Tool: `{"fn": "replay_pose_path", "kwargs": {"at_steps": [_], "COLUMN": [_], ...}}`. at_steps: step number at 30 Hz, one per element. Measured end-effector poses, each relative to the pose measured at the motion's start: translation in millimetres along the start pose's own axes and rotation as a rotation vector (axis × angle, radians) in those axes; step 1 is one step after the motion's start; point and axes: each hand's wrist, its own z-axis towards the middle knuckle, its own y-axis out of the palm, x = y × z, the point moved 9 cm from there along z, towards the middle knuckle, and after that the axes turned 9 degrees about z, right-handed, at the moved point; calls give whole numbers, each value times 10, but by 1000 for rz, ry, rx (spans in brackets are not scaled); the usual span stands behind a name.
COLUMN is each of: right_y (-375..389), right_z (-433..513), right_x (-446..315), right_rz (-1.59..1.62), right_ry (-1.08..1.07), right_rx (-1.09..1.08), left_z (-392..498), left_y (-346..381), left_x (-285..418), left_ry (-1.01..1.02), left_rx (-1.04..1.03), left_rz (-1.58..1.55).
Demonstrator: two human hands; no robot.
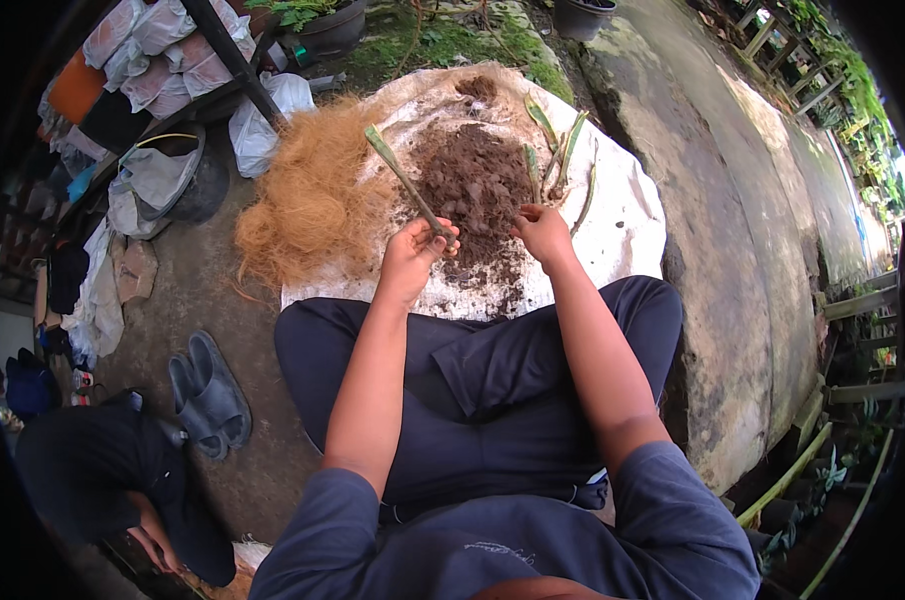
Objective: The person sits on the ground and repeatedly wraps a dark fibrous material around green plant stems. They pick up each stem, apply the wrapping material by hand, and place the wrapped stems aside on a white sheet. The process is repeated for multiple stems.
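My left hand (415, 255) holds the lower end of a long green plant cutting (404, 180), which slants up and to the left. My right hand (544, 234) is beside the right edge of a heap of dark soil (471, 176), its fingers bent; whether anything is between them cannot be made out. Just beyond it, several more leaf cuttings (569, 154) lie on a white woven sack (625, 217) spread in front of my crossed legs. Loose brown fibre (310, 191) is piled at the sack's left side.
Grey slides (211, 394) stand on the ground at my left. Farther up are a black bucket (197, 184), a white plastic bag (261, 120) and a rack of wrapped bundles (160, 37). Another person (115, 472) bends at lower left. A concrete ledge (722, 247) runs along the right.
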Motion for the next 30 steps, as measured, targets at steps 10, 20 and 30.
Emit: {"fn": "replay_pose_path", "kwargs": {"at_steps": [10,20,30], "right_y": [387,738,979], "right_z": [-891,-894,-965], "right_x": [-1168,-825,-622], "right_rz": [204,413,714], "right_ry": [-602,-207,60], "right_rx": [-313,-617,-710], "left_z": [36,6,-17], "left_y": [67,133,192], "left_x": [-43,53,46], "left_ry": [9,26,78], "left_rx": [-26,-51,-52], "left_rz": [14,-26,-58]}}
